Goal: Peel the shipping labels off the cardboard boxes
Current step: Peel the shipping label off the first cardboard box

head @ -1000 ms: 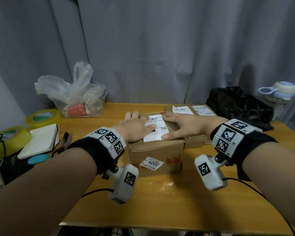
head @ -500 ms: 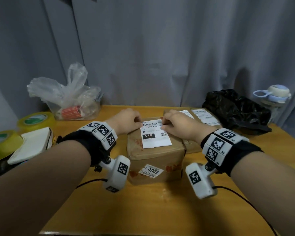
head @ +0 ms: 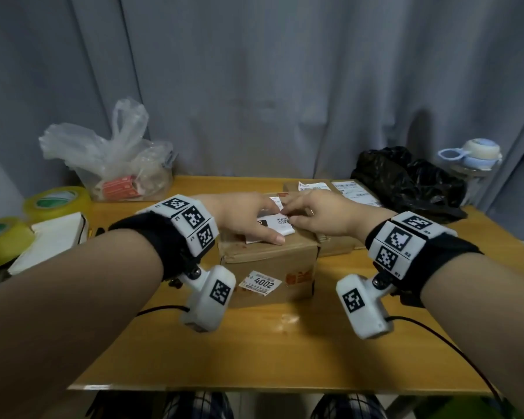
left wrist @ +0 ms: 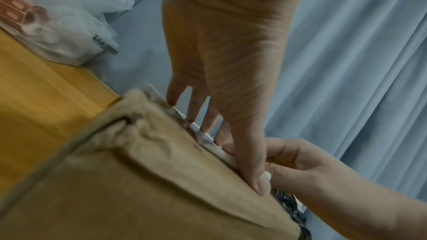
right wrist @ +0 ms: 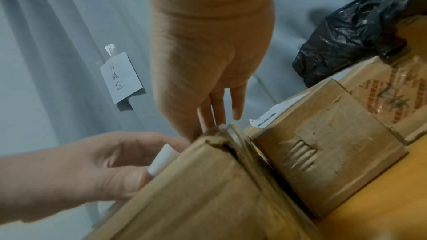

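Left hand [head: 242, 216] flat presses label [head: 280, 225] (long axis front-to-back); right hand [head: 324, 216] pinches its edge.

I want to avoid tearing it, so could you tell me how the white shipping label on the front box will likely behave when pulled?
The shipping label looks thin and floppy, with its near corner already curling. It probably tears easily.

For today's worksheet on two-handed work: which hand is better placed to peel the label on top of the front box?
Probably the right hand: its fingertips meet the shipping label at its far edge, while the left hand lies flat across it, bracing the cardboard box.
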The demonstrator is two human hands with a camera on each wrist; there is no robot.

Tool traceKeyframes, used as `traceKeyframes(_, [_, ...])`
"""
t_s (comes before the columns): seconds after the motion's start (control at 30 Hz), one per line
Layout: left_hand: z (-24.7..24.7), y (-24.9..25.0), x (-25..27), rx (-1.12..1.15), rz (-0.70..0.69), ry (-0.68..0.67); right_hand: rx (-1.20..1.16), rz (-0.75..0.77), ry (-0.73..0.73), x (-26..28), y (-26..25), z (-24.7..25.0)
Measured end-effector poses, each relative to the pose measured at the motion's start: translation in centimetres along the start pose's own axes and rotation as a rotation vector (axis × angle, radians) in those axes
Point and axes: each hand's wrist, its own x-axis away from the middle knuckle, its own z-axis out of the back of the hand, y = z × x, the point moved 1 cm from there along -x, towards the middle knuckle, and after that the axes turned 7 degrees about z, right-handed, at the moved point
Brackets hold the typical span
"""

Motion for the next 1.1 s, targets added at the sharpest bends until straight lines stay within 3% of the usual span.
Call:
traceKeyframes(0.13, [-0.5, 0.5, 0.9, 0.09, -0.116, 0.163, -0.023, -0.062, -0.085, 0.9, -0.3, 0.3])
traceKeyframes(0.23, [-0.7, 1.1, 1.1, 0.074, -0.178, 0.198, 0.022, -0.096, -0.123, 0.5, -0.5, 0.2])
traceKeyframes(0.6, [-0.6, 1.3, -0.6, 0.191, 0.031, 0.199, -0.011, -0.155, -0.115, -0.9, -1.0, 0.0])
traceKeyframes(0.87, [0.1, 1.2, -0.5, 0.197, 0.057, 0.205, -0.13, -0.163, -0.042, -0.6, -0.4, 0.0])
traceKeyframes(1.1, [0.0, 0.0, 0.1, 0.388, 0.086, 0.177, -0.149, -0.148, -0.024, -0.5, -0.4, -0.3])
